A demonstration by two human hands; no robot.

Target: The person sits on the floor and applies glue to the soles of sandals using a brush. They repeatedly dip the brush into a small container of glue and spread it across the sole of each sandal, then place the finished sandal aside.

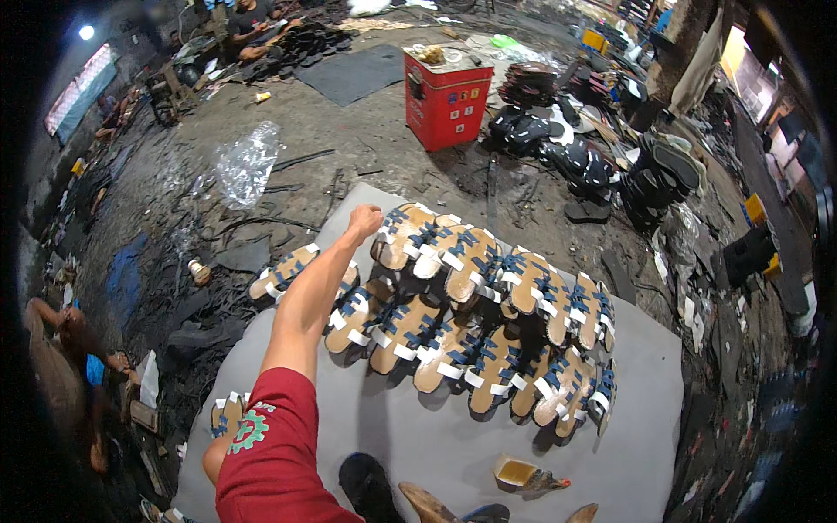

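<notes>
My left arm, in a red sleeve, reaches across the grey sheet (645, 383). My left hand (366, 220) is closed at the far left end of the piled sandals (397, 248), right beside the outermost one. Whatever its curled fingers hold, if anything, is hidden. The sandals have tan footbeds, dark blue crossed straps and white tabs; several lie in overlapping rows. A single sandal (283, 272) lies left of my forearm, and another (228, 415) shows beside the sleeve. My right hand is out of the picture.
Near the front edge sits a small tray of amber paste (516, 472). A dark shoe (366, 488) rests on the sheet. Beyond stand a red box (445, 103) and a heap of black soles (658, 179). Clear plastic (248, 164) lies on the littered floor. A person (61, 349) sits at left.
</notes>
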